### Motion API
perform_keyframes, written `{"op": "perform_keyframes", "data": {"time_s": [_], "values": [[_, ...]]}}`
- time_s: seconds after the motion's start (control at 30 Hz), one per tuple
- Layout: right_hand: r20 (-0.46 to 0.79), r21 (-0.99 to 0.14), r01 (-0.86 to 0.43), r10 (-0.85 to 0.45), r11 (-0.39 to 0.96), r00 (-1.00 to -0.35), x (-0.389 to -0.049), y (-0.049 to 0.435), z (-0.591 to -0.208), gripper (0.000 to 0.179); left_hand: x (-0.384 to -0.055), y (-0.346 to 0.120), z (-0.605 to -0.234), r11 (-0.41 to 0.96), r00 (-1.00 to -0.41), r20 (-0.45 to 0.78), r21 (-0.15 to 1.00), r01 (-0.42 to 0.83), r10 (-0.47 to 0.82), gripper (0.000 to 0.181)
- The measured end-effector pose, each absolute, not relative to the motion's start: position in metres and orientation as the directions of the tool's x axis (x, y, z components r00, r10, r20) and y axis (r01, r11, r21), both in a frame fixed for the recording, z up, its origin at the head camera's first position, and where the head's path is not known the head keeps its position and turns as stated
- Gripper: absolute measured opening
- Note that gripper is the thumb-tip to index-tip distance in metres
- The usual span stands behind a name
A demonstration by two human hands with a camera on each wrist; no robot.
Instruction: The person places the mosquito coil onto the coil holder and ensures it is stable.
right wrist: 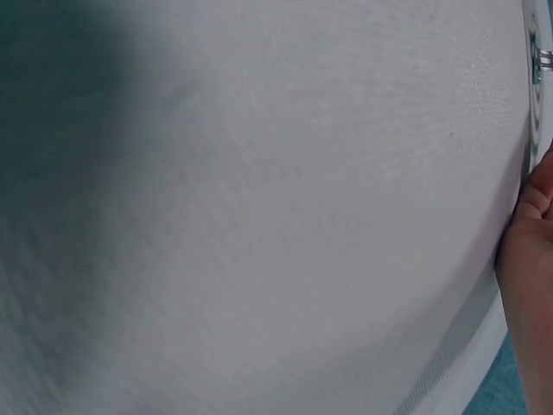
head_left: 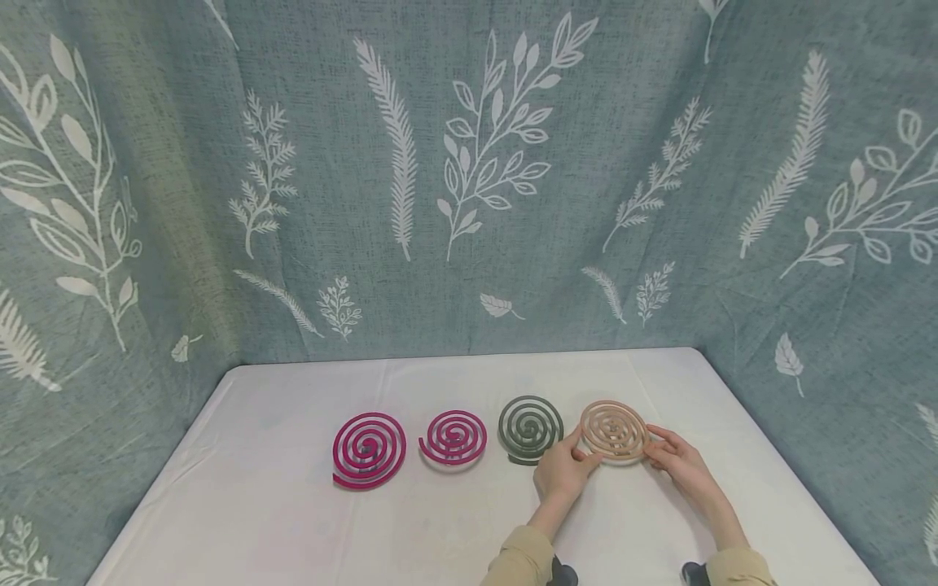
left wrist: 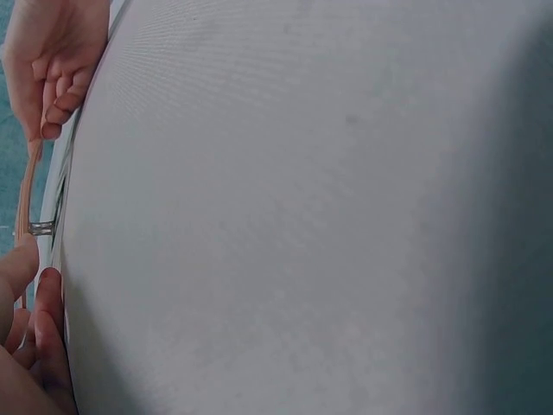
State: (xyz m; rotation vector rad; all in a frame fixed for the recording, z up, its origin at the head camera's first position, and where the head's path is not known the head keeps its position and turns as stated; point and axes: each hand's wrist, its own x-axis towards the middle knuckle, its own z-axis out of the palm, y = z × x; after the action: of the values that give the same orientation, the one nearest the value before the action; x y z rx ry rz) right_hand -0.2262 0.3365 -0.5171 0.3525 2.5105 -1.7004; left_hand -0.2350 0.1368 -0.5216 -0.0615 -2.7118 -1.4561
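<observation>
A tan mosquito coil [head_left: 614, 429] is held level over the right part of the table. My left hand [head_left: 563, 470] pinches its left edge between thumb and fingers. On the opposite edge, the thumb and fingertips of my right hand [head_left: 685, 465] grip the rim. Seen edge-on in the left wrist view, the coil [left wrist: 25, 194] has a small metal stand [left wrist: 41, 228] under its middle. A dark green mosquito coil [head_left: 529, 430] lies just left of my left hand.
Two magenta mosquito coils, one larger [head_left: 370, 448] and one smaller [head_left: 453, 436], sit farther left in the same row, with dark stands showing beneath. A white cloth covers the table [head_left: 293, 521]. Blue-green curtains [head_left: 469, 309] with white leaf prints enclose its back and sides.
</observation>
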Motion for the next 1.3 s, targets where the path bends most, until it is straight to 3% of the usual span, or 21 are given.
{"op": "perform_keyframes", "data": {"time_s": [1.3], "values": [[-0.204,-0.915,0.257,0.192,0.310,-0.960,-0.2261,0.3343,-0.5183,0.059,-0.2319,0.1318,-0.5207,0.547,-0.998,0.042,0.835,0.061,0.047,0.057]]}}
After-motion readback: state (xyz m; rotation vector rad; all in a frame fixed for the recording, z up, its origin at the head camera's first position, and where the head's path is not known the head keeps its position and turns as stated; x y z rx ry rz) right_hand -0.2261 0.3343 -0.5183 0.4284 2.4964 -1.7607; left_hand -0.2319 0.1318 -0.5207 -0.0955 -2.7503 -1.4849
